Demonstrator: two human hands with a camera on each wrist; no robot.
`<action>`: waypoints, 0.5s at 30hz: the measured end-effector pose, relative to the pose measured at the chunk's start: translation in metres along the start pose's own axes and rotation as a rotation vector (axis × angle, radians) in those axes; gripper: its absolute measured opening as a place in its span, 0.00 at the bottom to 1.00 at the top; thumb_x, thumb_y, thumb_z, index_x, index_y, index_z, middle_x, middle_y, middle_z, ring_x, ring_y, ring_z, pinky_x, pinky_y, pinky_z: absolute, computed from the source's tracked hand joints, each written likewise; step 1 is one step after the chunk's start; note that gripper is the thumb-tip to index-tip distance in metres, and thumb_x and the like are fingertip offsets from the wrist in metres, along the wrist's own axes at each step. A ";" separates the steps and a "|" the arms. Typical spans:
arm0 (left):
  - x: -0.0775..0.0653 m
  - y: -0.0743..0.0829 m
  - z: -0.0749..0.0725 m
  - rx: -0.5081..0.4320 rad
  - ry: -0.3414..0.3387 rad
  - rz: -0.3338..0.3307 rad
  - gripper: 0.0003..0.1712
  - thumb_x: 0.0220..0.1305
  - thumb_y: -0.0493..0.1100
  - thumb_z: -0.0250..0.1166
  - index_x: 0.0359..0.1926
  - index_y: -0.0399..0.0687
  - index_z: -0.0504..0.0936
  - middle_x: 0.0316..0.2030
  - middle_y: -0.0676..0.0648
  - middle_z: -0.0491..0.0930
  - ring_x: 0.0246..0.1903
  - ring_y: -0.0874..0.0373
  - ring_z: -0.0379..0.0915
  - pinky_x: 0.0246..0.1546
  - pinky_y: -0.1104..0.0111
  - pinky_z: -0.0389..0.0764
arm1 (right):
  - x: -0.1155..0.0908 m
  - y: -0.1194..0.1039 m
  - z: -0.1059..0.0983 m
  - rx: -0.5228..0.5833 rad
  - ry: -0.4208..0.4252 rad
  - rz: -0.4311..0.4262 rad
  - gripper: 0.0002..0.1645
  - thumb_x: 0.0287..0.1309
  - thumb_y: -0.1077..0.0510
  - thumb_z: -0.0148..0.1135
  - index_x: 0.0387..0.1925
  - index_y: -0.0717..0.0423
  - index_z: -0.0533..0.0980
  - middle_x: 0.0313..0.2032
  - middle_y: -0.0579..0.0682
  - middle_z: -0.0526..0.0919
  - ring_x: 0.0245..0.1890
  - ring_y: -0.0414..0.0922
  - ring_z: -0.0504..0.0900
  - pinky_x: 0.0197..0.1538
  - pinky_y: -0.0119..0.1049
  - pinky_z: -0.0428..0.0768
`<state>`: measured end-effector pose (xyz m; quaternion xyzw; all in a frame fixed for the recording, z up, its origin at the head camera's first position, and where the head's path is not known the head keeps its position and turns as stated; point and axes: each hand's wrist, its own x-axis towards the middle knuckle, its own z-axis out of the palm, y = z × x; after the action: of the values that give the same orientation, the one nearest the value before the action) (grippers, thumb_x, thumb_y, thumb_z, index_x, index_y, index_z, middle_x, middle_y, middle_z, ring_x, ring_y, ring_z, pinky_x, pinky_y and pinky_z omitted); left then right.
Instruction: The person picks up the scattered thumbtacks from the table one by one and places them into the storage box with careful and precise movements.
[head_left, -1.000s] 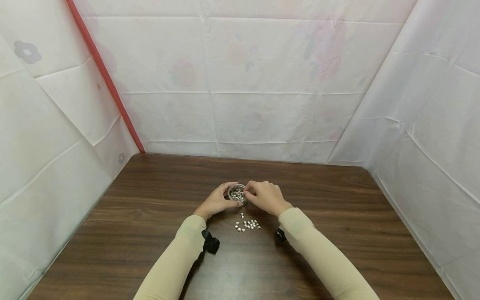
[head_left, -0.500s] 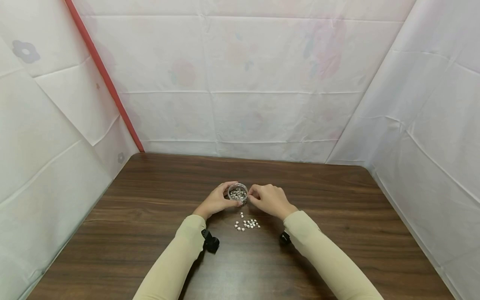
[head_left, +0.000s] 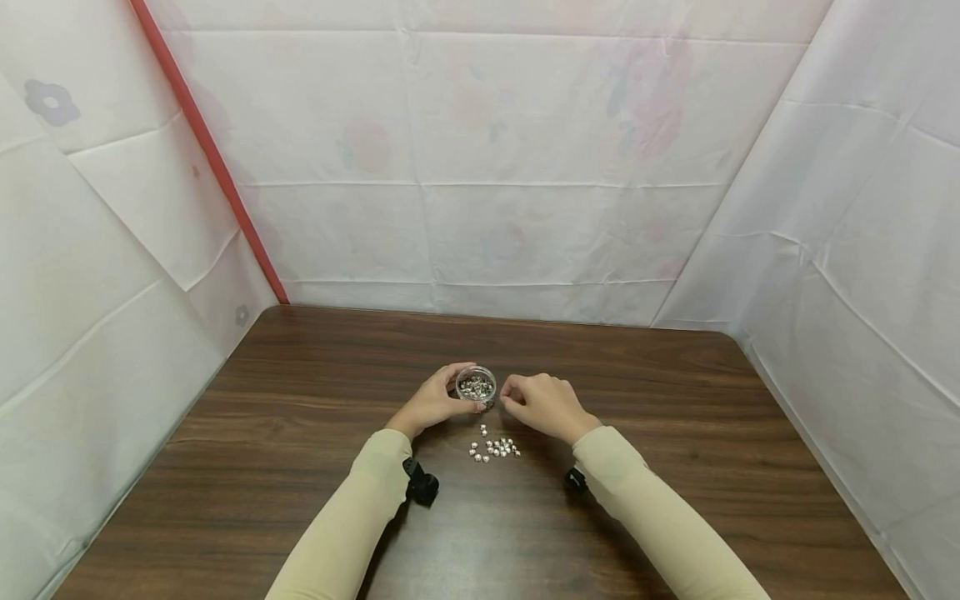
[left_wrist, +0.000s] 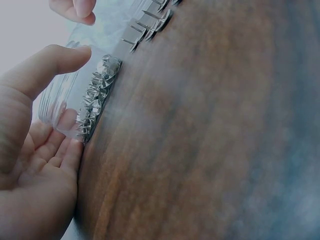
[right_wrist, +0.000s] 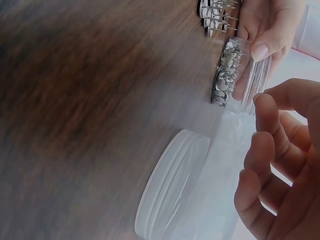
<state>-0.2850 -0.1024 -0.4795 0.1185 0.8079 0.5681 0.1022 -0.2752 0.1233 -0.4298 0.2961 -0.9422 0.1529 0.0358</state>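
Note:
My left hand [head_left: 435, 402] holds a clear round jar [head_left: 476, 375] upright on the table, thumb on the near side and fingers round the far side. Silver thumbtacks [left_wrist: 95, 102] cover the jar's bottom. Just right of the jar, my right hand [head_left: 546, 405] is off the table, with thumb and index fingertip together. A small dark and silvery edge, apparently a thumbtack [right_wrist: 258, 96], shows at those fingertips; most of it is hidden. The other right fingers are bent. Nearer me, several loose thumbtacks [head_left: 501, 448] lie heads down with points up.
A clear lid [right_wrist: 172, 185] lies on the brown wooden table [head_left: 300, 467] near my right hand; the head view does not show it. White cloth walls [head_left: 480, 233] stand at the back and both sides. A red strip [head_left: 213, 158] runs down the left back corner.
My right hand has drawn out of the jar's mouth and shifted right and slightly nearer, fingertips still together. The left hand, the jar and the loose thumbtacks stay in place.

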 end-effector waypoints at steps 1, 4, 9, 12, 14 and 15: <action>0.000 0.000 0.000 0.004 0.007 -0.001 0.44 0.46 0.47 0.75 0.65 0.55 0.65 0.61 0.45 0.65 0.59 0.51 0.62 0.56 0.50 0.70 | 0.000 0.000 0.000 -0.002 0.000 0.000 0.05 0.60 0.47 0.56 0.33 0.36 0.78 0.19 0.29 0.76 0.15 0.30 0.69 0.19 0.32 0.71; 0.000 0.000 0.000 0.008 0.015 -0.001 0.44 0.46 0.48 0.75 0.64 0.56 0.66 0.60 0.48 0.65 0.58 0.54 0.63 0.55 0.52 0.72 | -0.001 0.001 0.001 -0.003 -0.001 -0.005 0.05 0.60 0.47 0.56 0.33 0.35 0.78 0.19 0.29 0.75 0.15 0.30 0.69 0.19 0.32 0.71; -0.001 0.001 0.000 0.024 0.018 -0.004 0.44 0.46 0.47 0.75 0.65 0.55 0.66 0.60 0.48 0.65 0.58 0.53 0.62 0.55 0.52 0.71 | -0.002 0.001 0.002 -0.006 -0.015 -0.016 0.05 0.60 0.47 0.56 0.33 0.35 0.78 0.19 0.29 0.75 0.15 0.31 0.69 0.19 0.31 0.71; -0.001 0.001 0.001 0.031 0.020 -0.008 0.44 0.46 0.47 0.75 0.65 0.55 0.66 0.60 0.48 0.65 0.59 0.53 0.61 0.55 0.51 0.71 | -0.003 0.000 0.001 0.004 -0.034 -0.027 0.04 0.60 0.47 0.56 0.33 0.35 0.77 0.19 0.30 0.75 0.15 0.31 0.69 0.20 0.32 0.71; 0.000 0.001 0.001 0.031 0.020 -0.007 0.44 0.46 0.47 0.75 0.65 0.55 0.66 0.60 0.48 0.65 0.59 0.53 0.62 0.54 0.52 0.72 | -0.004 -0.001 0.001 0.012 -0.052 -0.033 0.04 0.60 0.47 0.56 0.33 0.35 0.77 0.20 0.30 0.76 0.16 0.31 0.69 0.21 0.33 0.72; 0.000 0.001 0.001 0.031 0.020 -0.006 0.44 0.46 0.47 0.75 0.65 0.55 0.66 0.60 0.48 0.65 0.59 0.53 0.62 0.54 0.52 0.72 | -0.004 -0.001 0.001 0.017 -0.061 -0.036 0.04 0.60 0.47 0.56 0.33 0.36 0.77 0.20 0.30 0.76 0.16 0.31 0.70 0.21 0.33 0.72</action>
<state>-0.2844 -0.1016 -0.4789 0.1116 0.8179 0.5566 0.0939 -0.2715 0.1242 -0.4309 0.3181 -0.9359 0.1510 0.0073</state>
